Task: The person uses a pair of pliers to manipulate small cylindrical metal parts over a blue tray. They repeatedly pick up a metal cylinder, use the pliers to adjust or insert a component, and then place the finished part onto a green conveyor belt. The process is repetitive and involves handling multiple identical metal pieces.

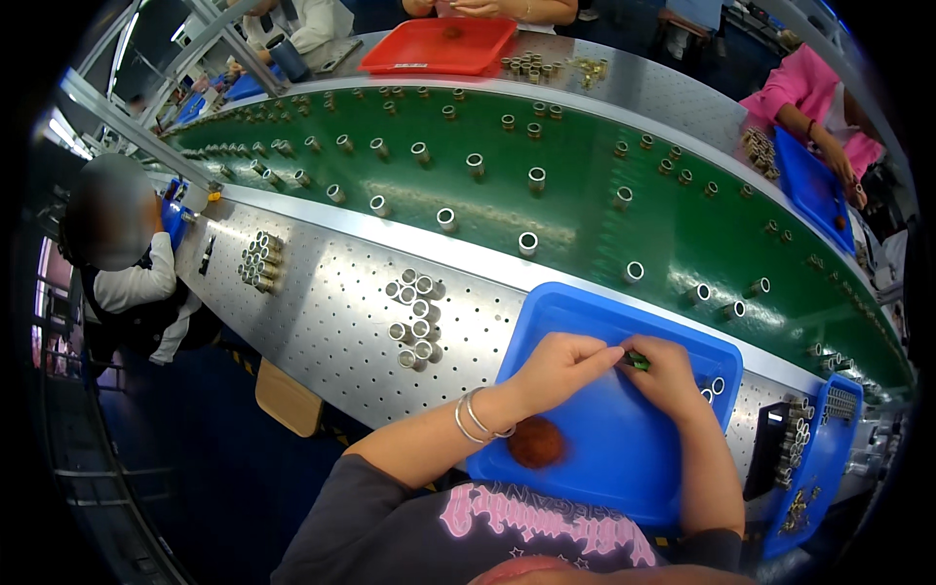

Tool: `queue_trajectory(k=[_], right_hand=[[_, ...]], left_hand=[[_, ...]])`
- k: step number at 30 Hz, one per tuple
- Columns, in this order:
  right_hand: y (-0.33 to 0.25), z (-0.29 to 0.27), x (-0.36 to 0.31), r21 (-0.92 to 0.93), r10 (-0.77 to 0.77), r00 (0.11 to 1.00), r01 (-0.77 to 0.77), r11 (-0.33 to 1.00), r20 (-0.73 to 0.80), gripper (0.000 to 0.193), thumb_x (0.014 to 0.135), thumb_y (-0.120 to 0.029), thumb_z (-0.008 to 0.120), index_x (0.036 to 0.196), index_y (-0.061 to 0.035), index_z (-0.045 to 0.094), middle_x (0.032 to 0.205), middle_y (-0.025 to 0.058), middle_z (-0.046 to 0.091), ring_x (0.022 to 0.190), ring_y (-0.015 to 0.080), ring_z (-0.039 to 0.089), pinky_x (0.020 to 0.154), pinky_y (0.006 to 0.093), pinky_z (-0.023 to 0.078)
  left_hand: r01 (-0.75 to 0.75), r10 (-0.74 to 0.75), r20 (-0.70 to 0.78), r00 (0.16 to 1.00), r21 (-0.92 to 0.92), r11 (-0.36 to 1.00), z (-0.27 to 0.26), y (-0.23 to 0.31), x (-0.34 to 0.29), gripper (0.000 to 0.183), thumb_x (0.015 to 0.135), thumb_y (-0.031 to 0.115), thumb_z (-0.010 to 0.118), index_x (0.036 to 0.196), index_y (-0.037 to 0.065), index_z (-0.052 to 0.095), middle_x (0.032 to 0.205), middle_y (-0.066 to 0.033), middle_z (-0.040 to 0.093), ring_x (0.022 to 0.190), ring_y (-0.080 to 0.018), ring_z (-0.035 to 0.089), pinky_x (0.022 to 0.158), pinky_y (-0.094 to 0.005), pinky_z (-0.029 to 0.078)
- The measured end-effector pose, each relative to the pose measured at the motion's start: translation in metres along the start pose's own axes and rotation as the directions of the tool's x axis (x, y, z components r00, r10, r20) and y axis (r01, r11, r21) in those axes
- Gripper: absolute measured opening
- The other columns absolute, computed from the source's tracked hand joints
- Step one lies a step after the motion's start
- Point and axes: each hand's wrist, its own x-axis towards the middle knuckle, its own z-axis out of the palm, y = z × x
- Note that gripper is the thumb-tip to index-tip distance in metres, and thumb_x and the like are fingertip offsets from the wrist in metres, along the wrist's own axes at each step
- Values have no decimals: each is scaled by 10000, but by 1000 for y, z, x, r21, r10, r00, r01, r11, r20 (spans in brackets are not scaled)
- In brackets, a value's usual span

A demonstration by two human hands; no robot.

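Note:
Over the blue tray both my hands meet at their fingertips. My right hand is closed around a small green piece, whose kind I cannot make out. My left hand pinches right beside it, thumb and fingers pressed together; whatever it grips is hidden by the fingers. A brown, fuzzy-looking round thing lies in the tray below my left wrist. Along the tray's right side, next to my right wrist, are a few short metal sleeves.
Beyond the tray runs a green conveyor belt carrying scattered metal sleeves. Grouped sleeves stand on the perforated metal table at left. At right are a black box, more sleeves and another blue tray. Co-workers sit around the belt.

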Motion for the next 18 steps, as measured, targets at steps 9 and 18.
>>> queue_trajectory(k=[9,18], right_hand=[[-3,3,2,33,14,1000,-14,999,13,171,698,-70,638,869,-67,630,808,102,643,750,278,627,645,341,486],[6,-2,3,10,-42,998,42,999,49,173,728,-106,640,893,-58,620,823,133,634,760,311,616,661,356,484]], left_hand=[[-2,2,-2,1000,9,1000,-4,0,-3,424,907,201,551,547,44,391,534,73,301,536,-25,267,442,-239,230],[43,-43,-2,999,-1,999,0,8,-3,434,901,196,559,508,51,444,502,75,374,495,-10,310,421,-214,218]])
